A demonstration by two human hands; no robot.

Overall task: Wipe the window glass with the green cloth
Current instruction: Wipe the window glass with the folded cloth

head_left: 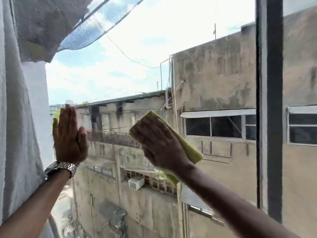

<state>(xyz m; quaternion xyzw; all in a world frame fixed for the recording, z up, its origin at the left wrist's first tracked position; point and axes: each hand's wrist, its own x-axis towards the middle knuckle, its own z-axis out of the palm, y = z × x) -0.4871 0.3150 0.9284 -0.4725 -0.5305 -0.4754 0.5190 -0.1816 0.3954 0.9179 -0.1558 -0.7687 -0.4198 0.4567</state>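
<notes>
The window glass fills the middle of the view, with buildings and sky behind it. My right hand lies flat on the pane and presses a folded green cloth against it; the cloth shows above the fingertips and below the palm and wrist. My left hand rests flat on the glass at the left, fingers together and pointing up, holding nothing. A metal watch sits on that wrist.
A white curtain hangs along the left edge, its top bunched over the upper left corner. A dark vertical window frame stands at the right with another pane beyond it. Outside are weathered concrete buildings.
</notes>
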